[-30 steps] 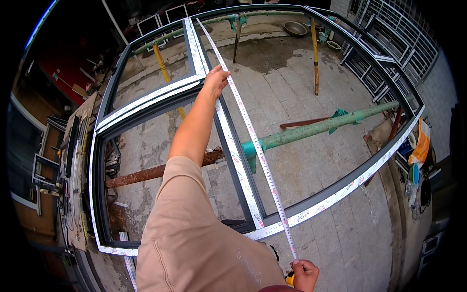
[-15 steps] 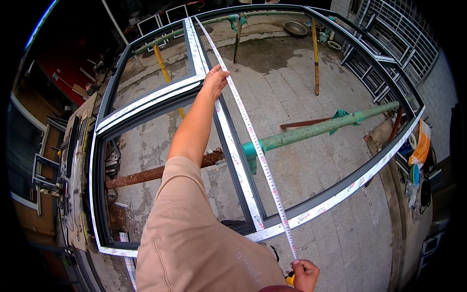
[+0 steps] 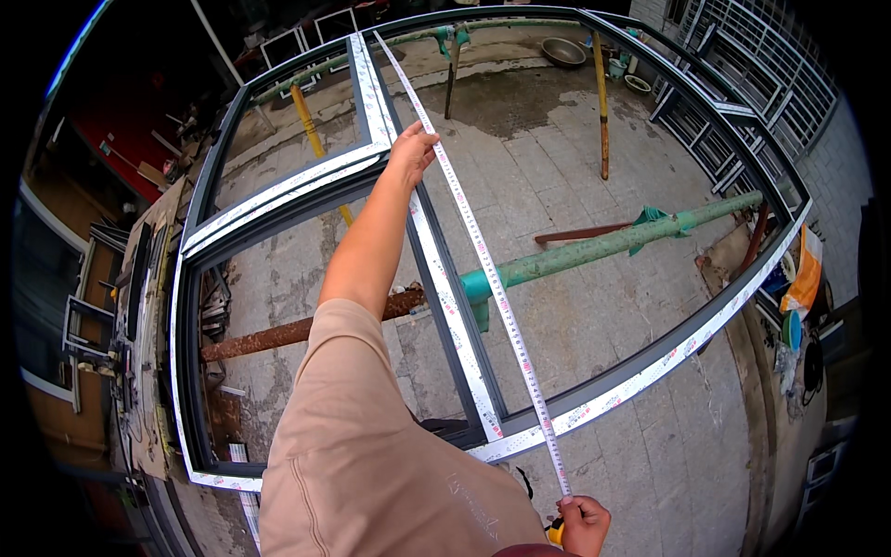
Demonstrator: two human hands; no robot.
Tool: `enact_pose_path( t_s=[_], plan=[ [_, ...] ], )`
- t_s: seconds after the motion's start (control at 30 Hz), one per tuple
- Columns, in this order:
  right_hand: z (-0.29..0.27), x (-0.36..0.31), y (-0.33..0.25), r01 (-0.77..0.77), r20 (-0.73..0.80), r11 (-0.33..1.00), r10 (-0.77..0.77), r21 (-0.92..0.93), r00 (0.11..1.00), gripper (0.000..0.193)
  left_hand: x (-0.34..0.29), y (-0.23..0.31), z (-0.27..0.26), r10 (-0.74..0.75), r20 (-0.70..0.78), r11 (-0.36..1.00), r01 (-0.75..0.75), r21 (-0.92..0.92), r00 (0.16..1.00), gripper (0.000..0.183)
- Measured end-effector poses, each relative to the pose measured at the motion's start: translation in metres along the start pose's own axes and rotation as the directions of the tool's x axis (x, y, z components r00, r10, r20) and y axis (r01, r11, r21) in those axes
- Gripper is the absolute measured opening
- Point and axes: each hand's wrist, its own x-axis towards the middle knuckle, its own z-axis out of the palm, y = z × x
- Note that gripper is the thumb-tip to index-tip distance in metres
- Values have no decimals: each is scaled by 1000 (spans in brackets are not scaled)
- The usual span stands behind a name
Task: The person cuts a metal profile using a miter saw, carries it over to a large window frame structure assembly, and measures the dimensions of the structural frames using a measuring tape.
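Note:
A large dark window frame (image 3: 483,383) with white protective film lies flat across supports, divided by a long bar and a cross piece. Over its right-hand opening a white tape measure blade (image 3: 506,311) stretches from the far rail to past the near rail. My left hand (image 3: 413,153), arm reaching forward, pinches the blade's left edge beside the junction of the bars. At the lower edge my right hand (image 3: 585,526) is closed on the near end of the tape measure, whose yellow case (image 3: 555,531) is partly hidden by the fingers and my sleeve.
Under the frame run a green pole (image 3: 594,249) and a rusty pipe (image 3: 306,336). A yellow post (image 3: 602,111) stands at the far side. More window frames (image 3: 733,102) lean at the right wall. A metal basin (image 3: 563,53) sits on the paving. Scrap profiles lie left.
Almost nothing differs. The blade has shifted very slightly, and both hands keep their places on the tape measure.

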Motion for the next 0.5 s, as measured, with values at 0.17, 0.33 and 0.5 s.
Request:
enact_pose_path(
  t_s=[0.17, 0.33, 0.5],
  plan=[
    [1, 3, 7, 38, -25, 999, -38, 13, 999, 16, -3, 2, 2, -2, -7, 1000, 2, 18, 1000, 63],
    [2, 1, 0, -17, -27, 999, 18, 38, 999, 16, -8, 6, 5, 1, -11, 1000, 0, 26, 1000, 61],
    [0, 6, 15, 26, -32, 999, -24, 43, 999, 16, -8, 5, 5, -2, -24, 1000, 2, 25, 1000, 61]
  ],
)
